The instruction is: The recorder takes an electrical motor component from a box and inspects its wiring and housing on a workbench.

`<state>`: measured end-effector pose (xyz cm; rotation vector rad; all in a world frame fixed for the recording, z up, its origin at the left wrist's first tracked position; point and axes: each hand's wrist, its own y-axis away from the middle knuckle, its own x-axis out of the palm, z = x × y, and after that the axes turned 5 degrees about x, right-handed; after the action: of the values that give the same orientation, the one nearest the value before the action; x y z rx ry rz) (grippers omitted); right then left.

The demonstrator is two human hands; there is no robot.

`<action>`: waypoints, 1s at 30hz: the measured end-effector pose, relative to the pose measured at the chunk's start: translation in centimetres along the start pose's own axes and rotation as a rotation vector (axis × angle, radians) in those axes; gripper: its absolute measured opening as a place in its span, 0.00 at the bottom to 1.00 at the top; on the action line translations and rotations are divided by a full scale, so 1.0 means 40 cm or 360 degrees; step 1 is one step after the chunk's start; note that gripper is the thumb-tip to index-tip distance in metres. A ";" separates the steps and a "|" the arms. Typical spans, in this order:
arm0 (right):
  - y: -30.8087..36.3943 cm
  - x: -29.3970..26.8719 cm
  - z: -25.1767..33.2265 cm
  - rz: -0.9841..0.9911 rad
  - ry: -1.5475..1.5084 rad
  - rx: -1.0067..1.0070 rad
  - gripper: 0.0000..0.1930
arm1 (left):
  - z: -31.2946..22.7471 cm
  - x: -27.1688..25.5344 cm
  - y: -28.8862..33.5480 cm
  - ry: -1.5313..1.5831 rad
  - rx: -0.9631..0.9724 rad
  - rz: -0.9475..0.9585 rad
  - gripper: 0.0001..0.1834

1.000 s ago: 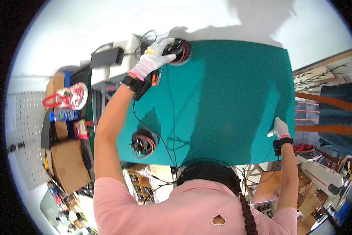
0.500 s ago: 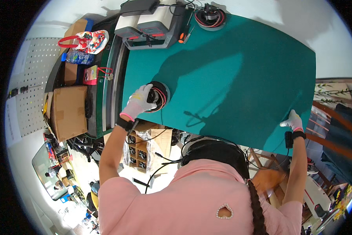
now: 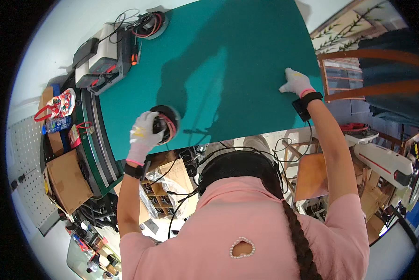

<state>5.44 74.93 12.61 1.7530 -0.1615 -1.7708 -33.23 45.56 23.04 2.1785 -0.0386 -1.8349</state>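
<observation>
My left hand (image 3: 145, 135), in a white glove with a pink cuff, is closed around the near-left side of a round black part (image 3: 168, 122) with reddish wires coiled about it. This part stands on the green table mat (image 3: 251, 112) close to its near edge. Toward the right edge of the mat, my right hand (image 3: 297, 83), gloved the same way, has its thumb and fingers apart and nothing in it. It is over or on the mat; contact is hard to tell. Black bands with small devices are on both wrists.
A similar wired round part (image 3: 149, 25) lies at the far left, beside an orange-handled screwdriver (image 3: 135, 57) and a grey-black machine (image 3: 102, 60). Cardboard boxes (image 3: 69, 179) stand to the left. Below the near edge is a divided carton (image 3: 160, 200). A wooden chair (image 3: 372, 57) stands right.
The whole view has turned, so the table now appears tilted and shifted left. My left hand keeps its hold on the round part; relative to the mat, both hands look nearly unmoved.
</observation>
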 end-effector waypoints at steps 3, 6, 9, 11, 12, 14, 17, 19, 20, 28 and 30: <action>0.032 0.001 -0.045 -0.0006 -0.0185 -0.0057 0.23 | -0.193 -0.007 -0.052 0.0136 0.0348 -0.0010 0.27; 0.076 0.019 -0.083 -0.0120 -0.0285 -0.0123 0.16 | -0.354 0.023 -0.115 0.0176 0.0551 0.0011 0.28; 0.129 0.015 -0.115 -0.0105 -0.0434 -0.0207 0.15 | -0.461 0.076 -0.164 0.0200 0.0693 -0.0012 0.28; 0.148 0.018 -0.134 -0.0066 -0.0618 -0.0242 0.15 | -0.513 0.094 -0.181 0.0185 0.0743 -0.0042 0.28; 0.160 0.013 -0.139 -0.0045 -0.0670 -0.0250 0.15 | -0.533 0.098 -0.188 0.0162 0.0739 -0.0039 0.28; 0.178 0.007 -0.138 -0.0043 -0.0726 -0.0300 0.15 | -0.567 0.108 -0.201 0.0139 0.0722 -0.0037 0.28; 0.179 0.012 -0.107 -0.0061 -0.0813 -0.0402 0.14 | -0.592 0.119 -0.212 0.0099 0.0644 -0.0006 0.29; 0.181 0.003 -0.069 -0.0011 -0.0938 -0.0509 0.14 | -0.601 0.118 -0.211 0.0099 0.0636 0.0024 0.30; 0.174 0.011 -0.050 0.0001 -0.1042 -0.0577 0.13 | -0.603 0.118 -0.209 0.0105 0.0621 0.0027 0.30; 0.128 -0.002 0.070 0.0212 -0.0957 -0.0769 0.14 | -0.546 0.122 -0.193 0.0653 0.0544 -0.0191 0.39; 0.118 -0.006 0.095 0.0237 -0.0927 -0.0784 0.15 | -0.490 0.122 -0.194 0.0774 0.0373 -0.0336 0.27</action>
<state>3.48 70.03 15.61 0.8391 -0.0821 -1.9561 -14.64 55.98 19.36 2.8346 0.0864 -1.4011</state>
